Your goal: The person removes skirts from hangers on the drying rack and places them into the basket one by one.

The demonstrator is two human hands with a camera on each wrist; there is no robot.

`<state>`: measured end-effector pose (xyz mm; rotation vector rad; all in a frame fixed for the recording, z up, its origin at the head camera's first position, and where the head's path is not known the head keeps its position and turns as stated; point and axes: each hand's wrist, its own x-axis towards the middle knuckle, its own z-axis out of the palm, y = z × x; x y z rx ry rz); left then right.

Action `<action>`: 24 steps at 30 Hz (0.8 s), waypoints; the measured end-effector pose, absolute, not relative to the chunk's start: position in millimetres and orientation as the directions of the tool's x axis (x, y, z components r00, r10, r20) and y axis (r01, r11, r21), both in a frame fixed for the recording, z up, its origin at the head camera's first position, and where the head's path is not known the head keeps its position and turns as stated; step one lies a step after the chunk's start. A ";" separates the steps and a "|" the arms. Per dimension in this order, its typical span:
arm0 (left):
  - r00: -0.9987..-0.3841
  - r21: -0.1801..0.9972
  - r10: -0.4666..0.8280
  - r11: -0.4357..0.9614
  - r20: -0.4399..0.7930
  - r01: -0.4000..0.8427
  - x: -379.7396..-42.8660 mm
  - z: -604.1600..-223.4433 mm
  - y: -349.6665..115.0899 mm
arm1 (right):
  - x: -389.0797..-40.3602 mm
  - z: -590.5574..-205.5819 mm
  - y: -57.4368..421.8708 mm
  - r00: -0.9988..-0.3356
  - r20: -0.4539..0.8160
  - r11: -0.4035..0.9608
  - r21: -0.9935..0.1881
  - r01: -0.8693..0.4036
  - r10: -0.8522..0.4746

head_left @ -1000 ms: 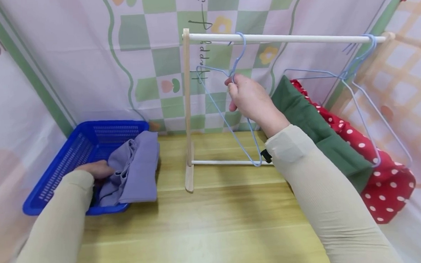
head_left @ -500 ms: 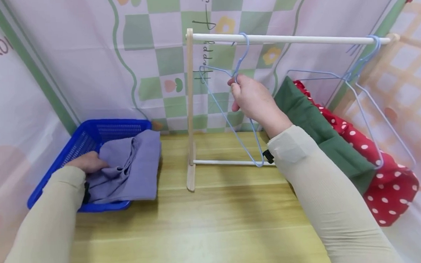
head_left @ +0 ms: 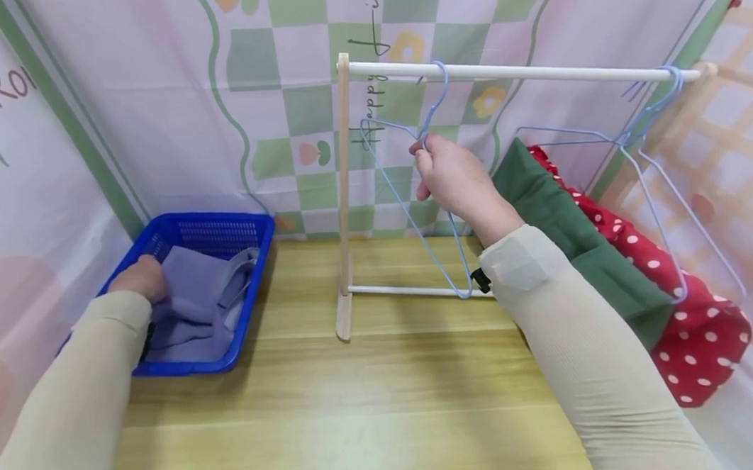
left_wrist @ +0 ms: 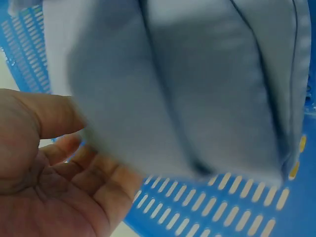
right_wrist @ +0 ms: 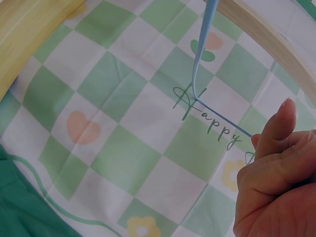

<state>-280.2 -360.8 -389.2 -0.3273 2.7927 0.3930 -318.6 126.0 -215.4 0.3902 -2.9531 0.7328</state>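
Note:
A folded purple-grey garment (head_left: 191, 294) lies inside the blue basket (head_left: 242, 348); its exact kind is unclear. My left hand (head_left: 139, 278) is at the garment's left edge, and the left wrist view shows the thumb on one side of the cloth (left_wrist: 182, 89) with fingers partly behind it. On the rack's white rod (head_left: 534, 73) hangs a light blue wire hanger (head_left: 407, 208) without clothing. My right hand (head_left: 453, 174) pinches this hanger just below its hook. In the right wrist view that hand (right_wrist: 281, 182) appears with curled fingers at the blue wire (right_wrist: 224, 117).
At the rack's right end hang more blue hangers (head_left: 654, 110). A green cloth (head_left: 571, 228) and a red polka-dot cloth (head_left: 708, 338) are there too. The rack's wooden post (head_left: 344, 194) stands between basket and hanger on the wooden tabletop (head_left: 360, 413). Printed curtains (head_left: 306, 111) enclose the back and sides.
The garment has shifted left from overhanging the basket's right rim to lying within it. My left hand has drawn back up and to the left. My right hand stays at the hanger.

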 end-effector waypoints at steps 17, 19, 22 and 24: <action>-0.850 0.427 0.297 0.899 -0.435 0.095 -280.1 -384.6 -313.1 | -317.9 -214.3 125.7 -0.966 0.125 0.849 -0.460 -0.260 -0.228; -0.812 0.485 0.329 0.872 -0.483 0.065 -279.2 -383.0 -302.4 | -317.9 -214.2 125.6 -0.966 0.123 0.848 -0.461 -0.260 -0.229; -0.753 0.529 0.352 0.849 -0.556 0.006 -276.4 -382.3 -287.0 | -318.0 -214.4 125.4 -0.966 0.121 0.847 -0.464 -0.259 -0.229; -0.730 0.530 0.338 0.847 -0.594 -0.039 -273.9 -383.1 -279.7 | -318.1 -214.8 125.1 -0.966 0.121 0.847 -0.464 -0.260 -0.230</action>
